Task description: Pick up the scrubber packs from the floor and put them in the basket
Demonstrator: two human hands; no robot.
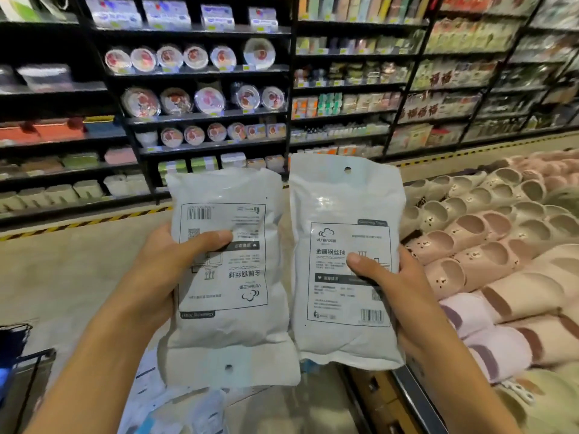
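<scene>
I hold two white scrubber packs up in front of me, side by side. My left hand (163, 270) grips the left pack (228, 324), which is upside down with its hang hole at the bottom and my thumb across its printed label. My right hand (398, 289) grips the right pack (344, 198), upright with its hang hole at the top, thumb pressed on the label. More white packs (188, 408) lie on the floor below, blurred. A dark basket (18, 355) shows at the lower left edge.
Dark store shelves (203, 114) with bowls and boxes stand across the aisle. A display of pink and beige slippers (501, 261) fills the right side, with its wooden base edge (391, 396) close to my right arm. Beige floor (62, 277) lies to the left.
</scene>
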